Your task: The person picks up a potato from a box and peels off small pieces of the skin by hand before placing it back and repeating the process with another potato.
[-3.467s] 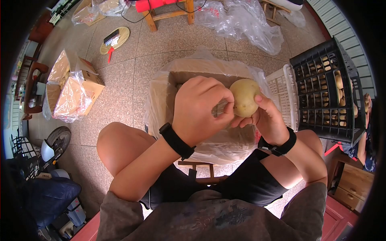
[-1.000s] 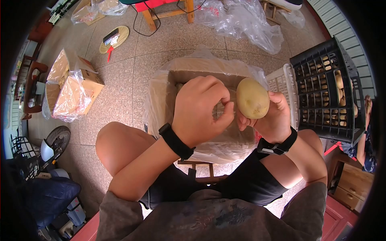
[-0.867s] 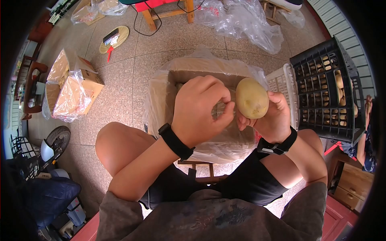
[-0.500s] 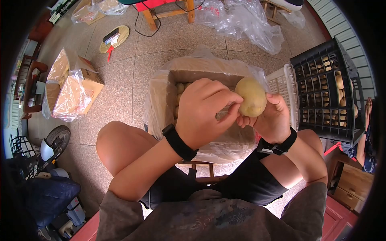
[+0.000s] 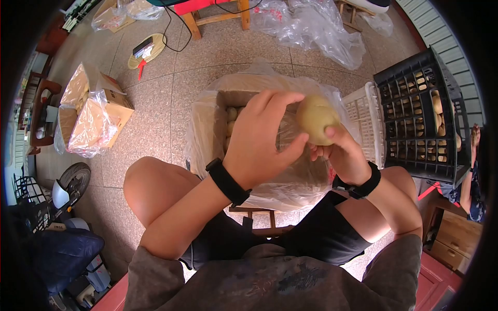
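A round yellow-green fruit is held up over the right part of a cardboard box lined with clear plastic. My right hand grips it from below, the thumb pressed on its lower side. My left hand is at the fruit's left side, thumb and fingers spread apart, the fingertips close to its skin; whether they touch cannot be made out. More round fruits lie inside the box along its left wall, partly hidden behind my left hand.
A white plastic basket and a black crate with fruits stand right of the box. Another plastic-wrapped carton is at the left. Behind lie plastic sheets and a stool. Part of another person's arm shows far right.
The fruit has turned and shifted slightly left. My left hand's fingers, pinched together before, have spread apart. My right thumb has moved onto the fruit's lower front.
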A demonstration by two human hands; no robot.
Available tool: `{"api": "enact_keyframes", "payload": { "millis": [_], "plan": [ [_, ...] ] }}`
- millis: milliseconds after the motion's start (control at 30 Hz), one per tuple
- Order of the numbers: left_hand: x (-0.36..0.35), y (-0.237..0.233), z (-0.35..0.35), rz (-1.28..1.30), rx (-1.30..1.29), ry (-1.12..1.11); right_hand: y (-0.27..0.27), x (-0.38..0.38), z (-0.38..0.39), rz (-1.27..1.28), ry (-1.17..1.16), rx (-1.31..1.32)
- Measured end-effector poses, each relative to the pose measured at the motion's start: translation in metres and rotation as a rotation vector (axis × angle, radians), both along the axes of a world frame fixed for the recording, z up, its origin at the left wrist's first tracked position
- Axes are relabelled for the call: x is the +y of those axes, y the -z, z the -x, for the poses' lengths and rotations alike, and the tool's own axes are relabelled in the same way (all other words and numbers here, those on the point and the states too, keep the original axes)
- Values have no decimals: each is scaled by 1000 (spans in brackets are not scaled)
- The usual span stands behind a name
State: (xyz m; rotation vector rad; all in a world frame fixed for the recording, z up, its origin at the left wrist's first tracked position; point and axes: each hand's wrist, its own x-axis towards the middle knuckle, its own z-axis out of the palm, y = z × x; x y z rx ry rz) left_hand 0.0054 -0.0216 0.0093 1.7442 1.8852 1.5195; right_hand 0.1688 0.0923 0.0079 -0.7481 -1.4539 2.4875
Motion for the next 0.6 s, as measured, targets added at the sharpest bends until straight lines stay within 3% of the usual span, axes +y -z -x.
{"api": "enact_keyframes", "payload": {
  "millis": [367, 433, 600],
  "plan": [
    [1, 3, -1, 68, 14, 98, -3, -8, 6, -388, 71, 85],
    [1, 2, 0, 65, 31, 85, -4, -8, 4, -791, 117, -24],
    [-2, 3, -1, 57, 35, 34, -1, -3, 3, -1024, 146, 8]
  ]
}}
